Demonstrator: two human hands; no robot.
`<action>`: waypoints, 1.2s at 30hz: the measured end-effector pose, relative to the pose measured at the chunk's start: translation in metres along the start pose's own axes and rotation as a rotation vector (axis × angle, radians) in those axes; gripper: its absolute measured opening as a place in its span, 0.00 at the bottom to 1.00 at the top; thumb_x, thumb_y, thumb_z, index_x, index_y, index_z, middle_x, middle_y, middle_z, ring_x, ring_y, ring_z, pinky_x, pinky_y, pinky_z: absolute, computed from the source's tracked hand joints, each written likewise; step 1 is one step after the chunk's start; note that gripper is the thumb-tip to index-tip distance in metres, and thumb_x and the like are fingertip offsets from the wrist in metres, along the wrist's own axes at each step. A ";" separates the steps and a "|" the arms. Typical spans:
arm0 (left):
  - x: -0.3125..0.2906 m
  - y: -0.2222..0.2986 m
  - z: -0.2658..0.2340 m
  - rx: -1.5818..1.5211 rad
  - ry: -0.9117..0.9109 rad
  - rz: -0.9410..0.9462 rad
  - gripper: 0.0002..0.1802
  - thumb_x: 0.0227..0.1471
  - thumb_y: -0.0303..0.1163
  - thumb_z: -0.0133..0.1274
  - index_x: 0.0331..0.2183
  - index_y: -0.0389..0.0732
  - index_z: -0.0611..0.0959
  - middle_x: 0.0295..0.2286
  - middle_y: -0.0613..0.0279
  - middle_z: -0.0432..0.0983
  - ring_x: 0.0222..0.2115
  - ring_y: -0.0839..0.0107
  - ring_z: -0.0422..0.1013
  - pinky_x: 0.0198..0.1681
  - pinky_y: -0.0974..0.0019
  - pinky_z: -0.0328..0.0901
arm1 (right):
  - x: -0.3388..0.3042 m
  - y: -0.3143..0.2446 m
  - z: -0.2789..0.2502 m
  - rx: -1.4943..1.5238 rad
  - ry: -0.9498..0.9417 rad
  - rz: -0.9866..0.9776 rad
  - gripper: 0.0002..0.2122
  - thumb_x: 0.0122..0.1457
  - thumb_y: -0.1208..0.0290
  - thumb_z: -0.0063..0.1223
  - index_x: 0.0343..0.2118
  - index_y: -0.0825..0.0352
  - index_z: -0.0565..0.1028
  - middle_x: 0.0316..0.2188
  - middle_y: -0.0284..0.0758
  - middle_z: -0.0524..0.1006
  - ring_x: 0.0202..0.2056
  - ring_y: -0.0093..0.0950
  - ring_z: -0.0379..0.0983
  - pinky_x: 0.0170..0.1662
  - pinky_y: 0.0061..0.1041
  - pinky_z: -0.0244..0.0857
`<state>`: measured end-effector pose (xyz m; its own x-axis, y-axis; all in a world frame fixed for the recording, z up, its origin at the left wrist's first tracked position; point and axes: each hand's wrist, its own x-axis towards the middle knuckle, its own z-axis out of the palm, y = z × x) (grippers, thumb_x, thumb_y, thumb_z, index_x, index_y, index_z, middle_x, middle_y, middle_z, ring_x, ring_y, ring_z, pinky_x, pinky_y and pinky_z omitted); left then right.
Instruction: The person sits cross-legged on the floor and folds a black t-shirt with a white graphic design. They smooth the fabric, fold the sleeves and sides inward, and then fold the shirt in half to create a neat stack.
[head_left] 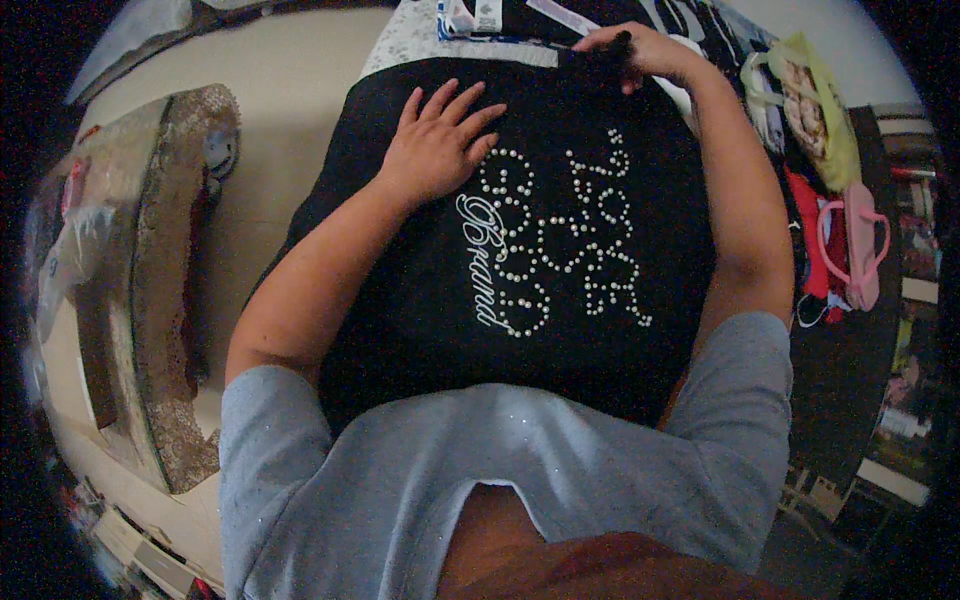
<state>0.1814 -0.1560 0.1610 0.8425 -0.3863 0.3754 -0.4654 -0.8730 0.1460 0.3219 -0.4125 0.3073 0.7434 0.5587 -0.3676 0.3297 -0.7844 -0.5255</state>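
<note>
A black garment (400, 300) with pearl-bead lettering and white script lies spread out in front of me, its lettering turned sideways. My left hand (440, 145) rests flat on its upper left part, fingers spread and holding nothing. At the far right end, my right hand (650, 55) has its fingers curled round a bunched bit of the black cloth. Part of that grip is hidden by dark fabric, so the exact edge it holds does not show clearly.
Beyond the garment lie a pale patterned cloth (405, 40) and folded clothes. On the right are a yellow bag (815, 110), a pink bag with handles (860, 245) and a red item (808, 230). A lace-covered table (150, 300) stands at the left.
</note>
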 end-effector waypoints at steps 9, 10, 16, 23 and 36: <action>-0.002 0.000 -0.002 0.012 0.022 0.007 0.24 0.56 0.49 0.41 0.55 0.61 0.66 0.58 0.67 0.56 0.59 0.61 0.50 0.60 0.46 0.42 | -0.024 -0.020 0.024 -0.100 -0.144 0.248 0.26 0.49 0.39 0.52 0.32 0.64 0.76 0.19 0.26 0.69 0.17 0.20 0.70 0.21 0.16 0.67; -0.002 -0.001 -0.002 0.012 0.024 0.008 0.24 0.56 0.49 0.41 0.55 0.61 0.66 0.58 0.67 0.56 0.59 0.61 0.50 0.60 0.46 0.42 | -0.032 -0.039 0.026 -0.135 -0.266 0.257 0.27 0.48 0.39 0.53 0.28 0.65 0.75 0.21 0.28 0.71 0.17 0.21 0.71 0.19 0.17 0.68; -0.001 -0.002 0.004 0.006 0.023 0.000 0.24 0.56 0.49 0.42 0.55 0.61 0.66 0.58 0.67 0.56 0.59 0.60 0.50 0.60 0.45 0.42 | -0.011 0.005 0.064 -0.450 0.120 0.148 0.23 0.49 0.46 0.56 0.27 0.68 0.74 0.21 0.33 0.73 0.20 0.24 0.72 0.16 0.18 0.65; -0.006 -0.004 0.003 0.025 0.027 -0.006 0.24 0.56 0.49 0.41 0.55 0.62 0.66 0.57 0.67 0.56 0.59 0.60 0.50 0.60 0.44 0.42 | -0.024 -0.009 0.029 -0.163 -0.100 0.061 0.10 0.53 0.63 0.56 0.26 0.65 0.76 0.17 0.25 0.71 0.15 0.18 0.66 0.16 0.18 0.61; -0.003 -0.006 0.006 0.043 0.044 0.009 0.24 0.56 0.49 0.40 0.54 0.60 0.66 0.58 0.67 0.56 0.59 0.60 0.51 0.60 0.43 0.43 | 0.048 -0.078 0.050 -0.589 0.981 -0.372 0.10 0.54 0.71 0.46 0.37 0.66 0.76 0.34 0.43 0.77 0.36 0.39 0.74 0.41 0.35 0.67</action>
<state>0.1831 -0.1512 0.1539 0.8252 -0.3814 0.4166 -0.4597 -0.8821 0.1031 0.3028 -0.3105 0.2923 0.5884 0.5343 0.6068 0.6428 -0.7644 0.0498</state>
